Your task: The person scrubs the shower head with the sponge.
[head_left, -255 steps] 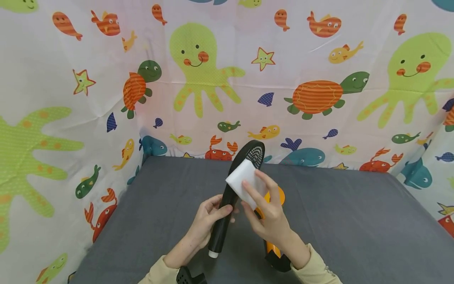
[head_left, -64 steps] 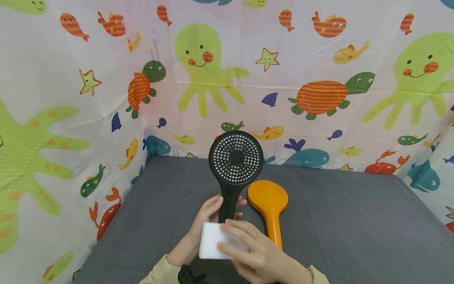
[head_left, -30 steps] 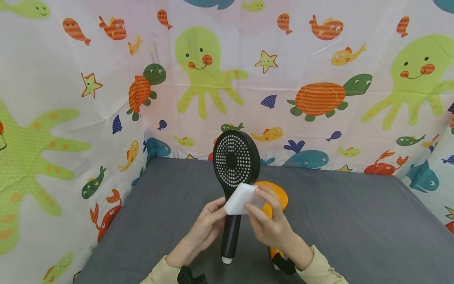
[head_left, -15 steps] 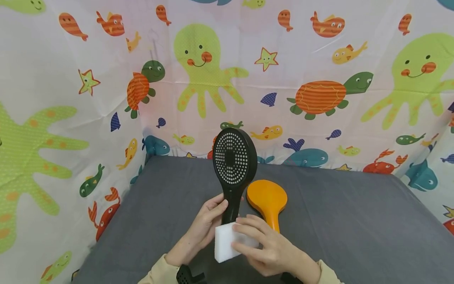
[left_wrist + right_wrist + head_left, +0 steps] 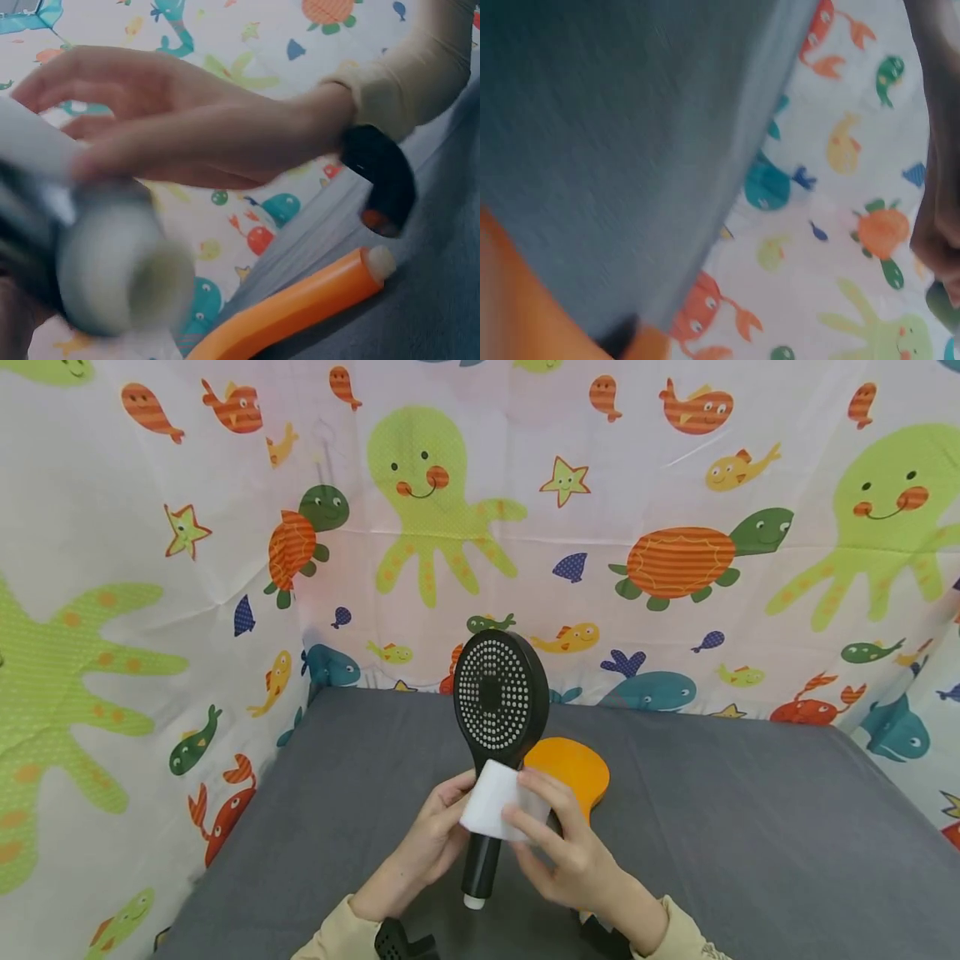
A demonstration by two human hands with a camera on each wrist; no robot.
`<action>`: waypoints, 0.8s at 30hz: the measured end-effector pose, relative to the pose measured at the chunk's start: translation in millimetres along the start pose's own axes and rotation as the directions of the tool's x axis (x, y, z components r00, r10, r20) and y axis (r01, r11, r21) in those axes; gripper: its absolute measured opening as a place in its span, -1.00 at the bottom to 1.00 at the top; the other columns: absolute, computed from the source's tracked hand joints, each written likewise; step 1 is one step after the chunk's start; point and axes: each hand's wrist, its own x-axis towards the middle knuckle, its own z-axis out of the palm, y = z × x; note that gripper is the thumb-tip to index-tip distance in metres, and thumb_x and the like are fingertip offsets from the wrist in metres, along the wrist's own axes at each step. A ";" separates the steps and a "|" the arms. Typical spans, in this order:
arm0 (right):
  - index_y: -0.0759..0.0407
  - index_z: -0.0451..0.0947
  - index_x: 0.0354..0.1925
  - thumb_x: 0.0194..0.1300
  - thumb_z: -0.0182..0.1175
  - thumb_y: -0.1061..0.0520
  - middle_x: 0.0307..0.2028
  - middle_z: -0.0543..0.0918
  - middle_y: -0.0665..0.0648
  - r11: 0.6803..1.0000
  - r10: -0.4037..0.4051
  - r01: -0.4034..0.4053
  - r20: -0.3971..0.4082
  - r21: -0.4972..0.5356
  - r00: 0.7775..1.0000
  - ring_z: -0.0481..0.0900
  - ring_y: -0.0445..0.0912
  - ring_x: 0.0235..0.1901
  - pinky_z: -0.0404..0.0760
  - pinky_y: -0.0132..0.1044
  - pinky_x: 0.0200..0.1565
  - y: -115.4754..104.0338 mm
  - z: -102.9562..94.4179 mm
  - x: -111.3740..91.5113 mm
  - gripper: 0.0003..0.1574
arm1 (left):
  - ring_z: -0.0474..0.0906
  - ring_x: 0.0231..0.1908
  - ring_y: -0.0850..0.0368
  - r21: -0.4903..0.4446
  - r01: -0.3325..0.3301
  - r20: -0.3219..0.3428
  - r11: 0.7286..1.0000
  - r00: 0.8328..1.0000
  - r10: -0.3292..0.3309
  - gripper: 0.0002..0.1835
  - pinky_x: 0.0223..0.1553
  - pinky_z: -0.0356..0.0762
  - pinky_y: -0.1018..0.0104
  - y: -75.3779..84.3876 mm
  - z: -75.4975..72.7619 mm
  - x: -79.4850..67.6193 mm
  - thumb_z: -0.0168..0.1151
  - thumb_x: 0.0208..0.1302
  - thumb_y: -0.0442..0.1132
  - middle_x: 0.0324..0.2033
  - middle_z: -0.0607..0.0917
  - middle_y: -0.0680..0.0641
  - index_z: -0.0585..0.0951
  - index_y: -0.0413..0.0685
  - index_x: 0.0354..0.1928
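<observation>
A black shower head (image 5: 491, 697) is held up in my left hand (image 5: 438, 831), its dotted spray face turned toward me and slightly left. The left fingers grip the upper handle from the side. My right hand (image 5: 573, 860) pinches a white sponge (image 5: 487, 797) that lies across the handle just below the head, covering that stretch. Under it the lower handle and its white end show. In the left wrist view the white handle end (image 5: 124, 277) is close and blurred, with the right hand (image 5: 187, 120) above it.
An orange shower head (image 5: 573, 768) lies on the grey tablecloth (image 5: 712, 827) behind the right hand, its handle partly hidden by the forearm. A white curtain (image 5: 480, 543) printed with sea animals rises along the back and sides.
Over the last half second the sponge has moved up from the lower handle to just below the head. Around eight seconds ago it was at the spray face. The orange shower head stays put.
</observation>
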 end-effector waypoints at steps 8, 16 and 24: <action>0.22 0.50 0.02 0.29 0.09 0.14 0.05 0.44 0.38 0.976 -0.210 0.188 0.255 0.107 0.944 0.39 0.20 0.07 0.38 -0.07 0.13 -18.6 1.8 -18.0 -0.66 | 0.52 -0.25 0.19 -0.060 -0.022 -0.024 0.998 1.000 0.021 -0.67 -0.16 0.53 0.40 3.8 0.5 0.4 -0.20 0.43 -0.36 -0.05 0.53 -0.06 0.41 -0.16 0.16; 0.26 0.48 0.01 0.31 0.03 0.18 0.03 0.42 0.44 0.983 -0.186 0.183 0.168 0.031 0.968 0.38 0.27 0.07 0.30 -0.01 0.19 -2.8 0.6 -9.7 -0.67 | 0.57 -0.26 0.24 -0.006 -0.056 -0.069 0.998 0.996 0.055 -0.73 -0.26 0.55 0.44 -1.0 -0.8 -1.4 -0.14 0.40 -0.39 -0.19 0.60 0.00 0.49 -0.12 0.04; 0.29 0.45 0.02 0.33 0.07 0.15 0.07 0.33 0.49 0.998 0.036 -0.037 -0.022 -0.042 0.999 0.32 0.25 0.11 0.37 -0.18 0.16 6.5 3.5 5.2 -0.66 | 0.44 0.03 0.17 0.089 -0.081 -0.087 0.993 0.992 0.088 -0.66 0.08 0.36 0.36 -1.6 0.9 -0.4 -0.09 0.36 -0.45 0.01 0.57 -0.01 0.52 -0.09 0.08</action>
